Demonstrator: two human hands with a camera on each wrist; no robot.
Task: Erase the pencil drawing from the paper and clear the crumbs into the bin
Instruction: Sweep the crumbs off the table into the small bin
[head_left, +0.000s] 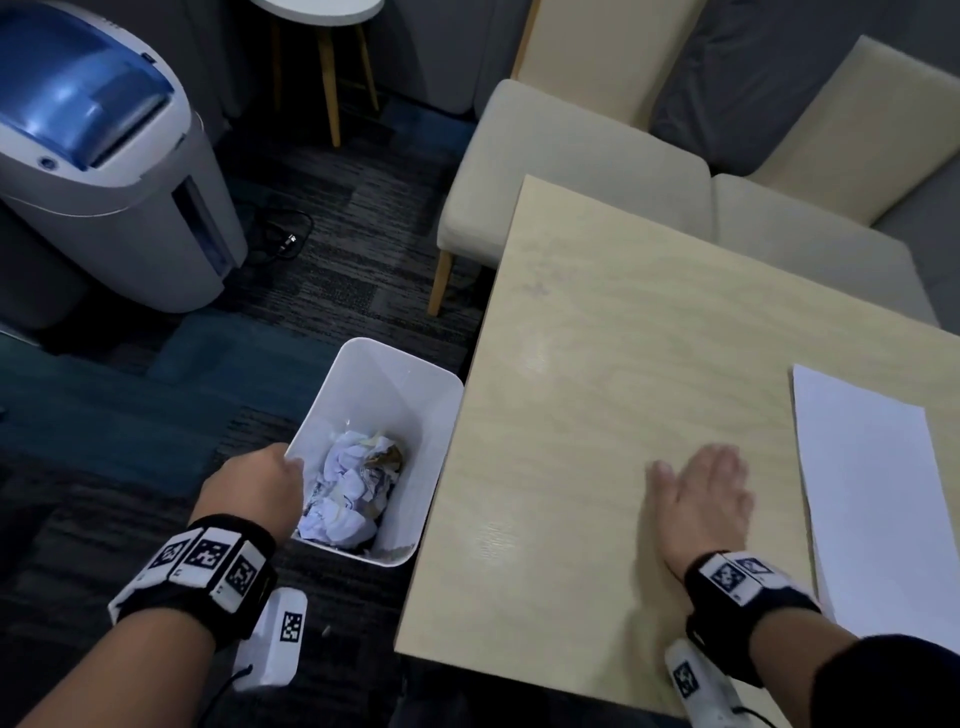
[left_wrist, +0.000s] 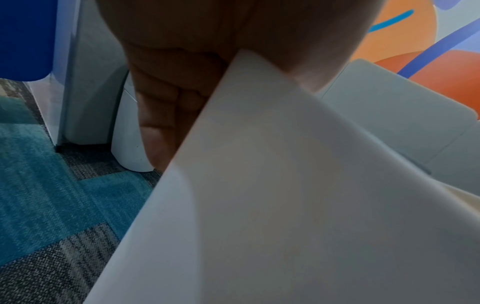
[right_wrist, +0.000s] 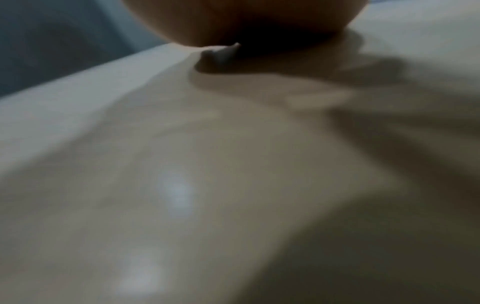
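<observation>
The white bin (head_left: 400, 395) stands on the carpet against the table's left edge, with crumpled paper (head_left: 353, 499) inside. My left hand (head_left: 270, 480) grips its near-left rim; in the left wrist view the fingers (left_wrist: 166, 98) curl over the bin wall (left_wrist: 285, 185). My right hand (head_left: 698, 488) lies flat, palm down, on the wooden table (head_left: 623, 322), fingers straight and pointing away from me. The white paper (head_left: 878, 493) lies just right of that hand, and no drawing shows on it. No eraser or crumbs can be made out. The right wrist view is blurred, showing only tabletop (right_wrist: 207, 185).
A grey and blue machine (head_left: 104, 145) stands on the floor at the far left, with a cable (head_left: 283, 234) beside it. Beige chairs (head_left: 561, 166) are tucked in along the table's far side. A small round stool (head_left: 322, 52) is at the back.
</observation>
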